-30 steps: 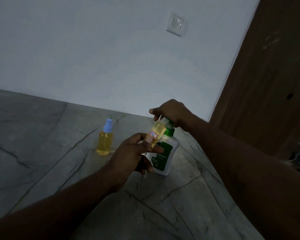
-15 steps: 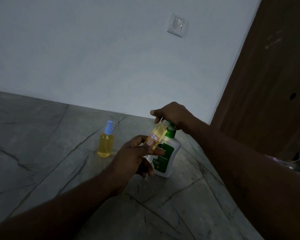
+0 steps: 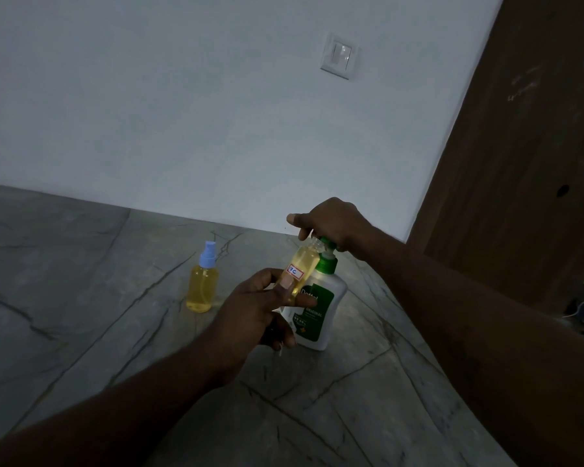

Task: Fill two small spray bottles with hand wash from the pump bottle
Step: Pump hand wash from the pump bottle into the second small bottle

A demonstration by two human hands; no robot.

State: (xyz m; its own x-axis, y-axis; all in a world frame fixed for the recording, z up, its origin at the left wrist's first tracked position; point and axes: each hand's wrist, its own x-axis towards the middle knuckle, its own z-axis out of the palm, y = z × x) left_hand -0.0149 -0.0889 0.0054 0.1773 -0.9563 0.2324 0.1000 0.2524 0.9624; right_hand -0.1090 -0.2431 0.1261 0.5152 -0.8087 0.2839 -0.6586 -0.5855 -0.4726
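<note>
Marble floor (image 3: 81, 298); uncapped bottle (image 3: 304, 264) between left fingers (image 3: 285, 284)

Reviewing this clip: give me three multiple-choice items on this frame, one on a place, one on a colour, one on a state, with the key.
1. Where is the capped spray bottle?
A. On the floor, left of the pump bottle
B. In the right hand
C. On the pump bottle

2. Its cap colour?
A. Green
B. Blue
C. Red

3. The labelled bottle in the left hand is:
A. Capped
B. Lying flat
C. Open, tilted toward the pump

Key: A, it stands apart on the floor; B, the sprayer is light blue; C, its bare neck leans under the right hand on the pump.
</note>
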